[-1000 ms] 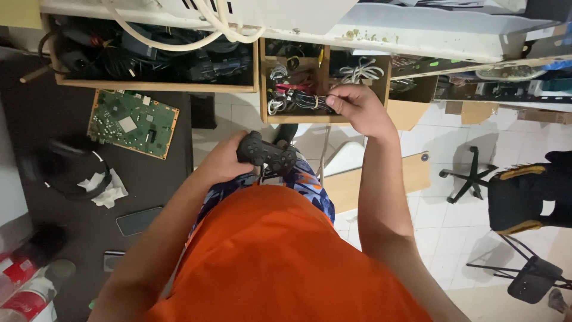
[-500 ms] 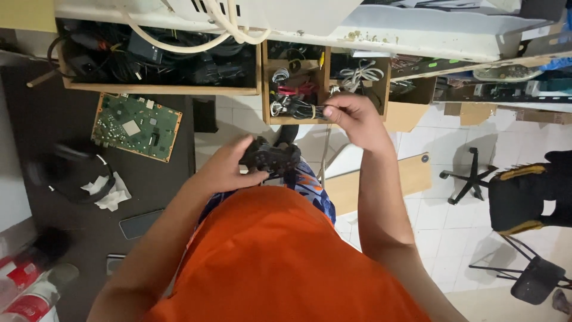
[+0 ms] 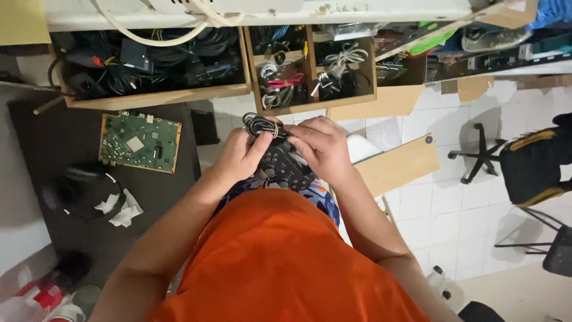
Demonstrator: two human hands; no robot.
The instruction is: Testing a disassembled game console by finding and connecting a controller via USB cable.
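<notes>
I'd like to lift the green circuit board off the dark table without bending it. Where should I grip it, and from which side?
Judging by how the green circuit board lies flat on the dark table, pinch its bare long edges from above, not the component-covered face. The edge toward the wooden crate looks more crowded.

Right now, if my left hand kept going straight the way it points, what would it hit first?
Probably the cable bundle at the left hand's fingertips, then the wooden box of cords beyond; depth is unclear from above.
</notes>
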